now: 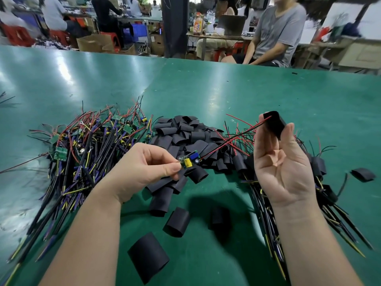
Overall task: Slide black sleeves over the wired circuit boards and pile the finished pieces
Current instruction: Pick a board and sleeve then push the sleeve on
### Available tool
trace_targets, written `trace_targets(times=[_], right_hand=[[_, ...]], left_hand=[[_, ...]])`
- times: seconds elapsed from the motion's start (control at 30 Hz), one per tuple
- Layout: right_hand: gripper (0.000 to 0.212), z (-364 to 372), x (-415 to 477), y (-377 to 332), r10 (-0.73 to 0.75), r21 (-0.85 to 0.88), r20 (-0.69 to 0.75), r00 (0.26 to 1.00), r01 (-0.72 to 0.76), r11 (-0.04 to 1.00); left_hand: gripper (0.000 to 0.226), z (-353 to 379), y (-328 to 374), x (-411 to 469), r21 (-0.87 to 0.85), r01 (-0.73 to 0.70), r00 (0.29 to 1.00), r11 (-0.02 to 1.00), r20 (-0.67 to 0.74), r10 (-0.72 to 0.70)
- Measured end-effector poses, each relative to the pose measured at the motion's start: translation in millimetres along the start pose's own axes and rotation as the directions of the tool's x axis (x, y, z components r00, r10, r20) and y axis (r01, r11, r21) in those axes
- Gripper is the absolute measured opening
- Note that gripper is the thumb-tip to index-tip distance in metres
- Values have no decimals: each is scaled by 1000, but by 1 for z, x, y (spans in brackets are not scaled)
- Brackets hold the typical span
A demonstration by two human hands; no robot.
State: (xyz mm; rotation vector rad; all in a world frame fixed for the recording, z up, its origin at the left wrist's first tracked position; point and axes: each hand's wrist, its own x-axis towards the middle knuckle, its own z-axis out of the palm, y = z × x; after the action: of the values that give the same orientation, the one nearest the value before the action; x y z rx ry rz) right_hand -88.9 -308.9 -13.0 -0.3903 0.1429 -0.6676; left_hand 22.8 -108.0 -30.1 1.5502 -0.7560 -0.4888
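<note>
So the circuit board (pixel 188 161) sits dead centre of the frame: a tiny green one with a yellow capacitor and a blue block on it. The left hand (pixel 148 168) pinches it by one end between thumb and forefinger, with the other fingers curled under. Its red and black wires (pixel 233 139) run up and to the right, straight to the black sleeve (pixel 274 124) in the right hand (pixel 284 168). That hand is raised palm-up, clamping the sleeve between thumb tip and fingertips, open end toward the wires. The wire tips are right at the sleeve's mouth, but I can't tell if they're actually inside.

Behind the board, in the middle of the frame, is a heap of empty sleeves (pixel 185 137). Left of centre is a big tangle of bare wired boards (pixel 92 145), with black, purple, yellow and red leads going everywhere. Under and behind the right hand, at the right side, is the finished pile (pixel 321 182), sleeves on and wires fanned out.

A few loose sleeves lie at the bottom of the frame: a flat one (pixel 148 256), a rounder one (pixel 177 221) and a blurry one (pixel 219 219). One more (pixel 362 174) lies off at the right edge.

All of it sits on a green table (pixel 247 89). At the upper right a person in a grey shirt (pixel 280 32) is sitting past the table's far edge.
</note>
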Motion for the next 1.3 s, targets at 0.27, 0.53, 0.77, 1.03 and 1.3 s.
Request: trace_targets(times=[0.27,0.53,0.77,1.03,1.3], right_hand=[[27,-11,5,-7,12,-148,115,993,5,989],[44,-10,-4,6,145,-413,208,967,-47,909],[41,-11,-17,35,259,-585,274,926,-53,810],[37,-14,-20,41,238,-694,281,930,26,720],[37,-14,-23,47,257,-756,300,919,64,651]], left_hand=[[17,0,2,-1,35,64,997,997,45,-66],[17,2,3,-2,2,103,991,995,82,-103],[12,-2,2,-2,-134,71,991,988,120,-55],[12,6,1,-1,-78,18,996,997,88,-11],[21,6,-5,4,0,132,990,991,51,-131]])
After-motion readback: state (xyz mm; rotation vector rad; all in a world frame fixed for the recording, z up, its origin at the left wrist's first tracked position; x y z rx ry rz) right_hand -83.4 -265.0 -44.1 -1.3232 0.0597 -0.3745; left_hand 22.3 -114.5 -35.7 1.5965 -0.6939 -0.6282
